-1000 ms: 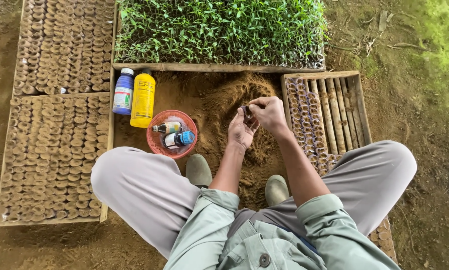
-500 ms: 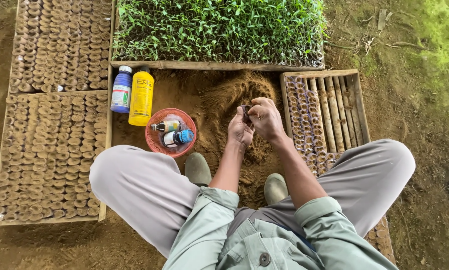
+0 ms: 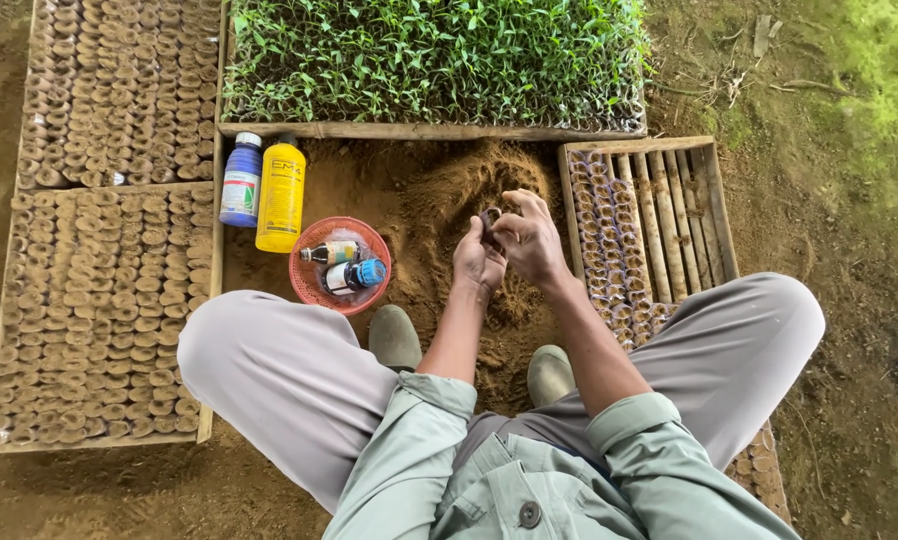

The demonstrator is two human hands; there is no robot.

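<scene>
Brown soil mound (image 3: 449,200) beneath two hands shaping a small dark pot (image 3: 490,217).
Left hand (image 3: 477,262) and right hand (image 3: 531,240) meet at centre, fingers curled closed around the pot; a slatted wooden tray (image 3: 684,215) lies right, a red basket (image 3: 309,285) left.

Little has shifted over the last second. The left hand (image 3: 479,258) and right hand (image 3: 531,238) sit slightly lower over the soil heap (image 3: 439,200) than before, the right one's fingers now spread wider above the small dark pot (image 3: 490,218) pinched between them. The view has drifted a touch rightward.
</scene>
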